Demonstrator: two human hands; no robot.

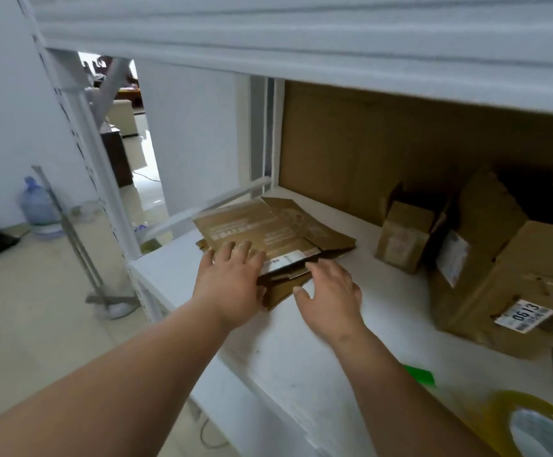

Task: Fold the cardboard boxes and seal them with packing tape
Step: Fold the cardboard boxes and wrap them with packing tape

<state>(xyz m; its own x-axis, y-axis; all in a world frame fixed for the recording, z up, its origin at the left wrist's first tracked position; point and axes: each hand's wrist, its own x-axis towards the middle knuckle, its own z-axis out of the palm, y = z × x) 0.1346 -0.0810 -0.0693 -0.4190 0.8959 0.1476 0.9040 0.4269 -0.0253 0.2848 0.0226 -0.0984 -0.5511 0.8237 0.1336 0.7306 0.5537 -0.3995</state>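
A flattened brown cardboard box [268, 230] with printed text and a white label strip lies on the white shelf [301, 341], on top of other flat cardboard. My left hand [232, 285] rests on its near left corner, fingers straight on top and thumb at the edge. My right hand [329, 295] is spread beside the stack's near right edge, fingertips touching the cardboard under the label. A yellowish roll of packing tape [532, 423] lies at the bottom right corner of the shelf.
A small opened box [403, 239] and a large box [512, 278] with a "0613" label stand at the right. A shelf board hangs low overhead. A green object [420, 374] lies near the tape. Left, on the floor: a water jug [39, 209] and a stand.
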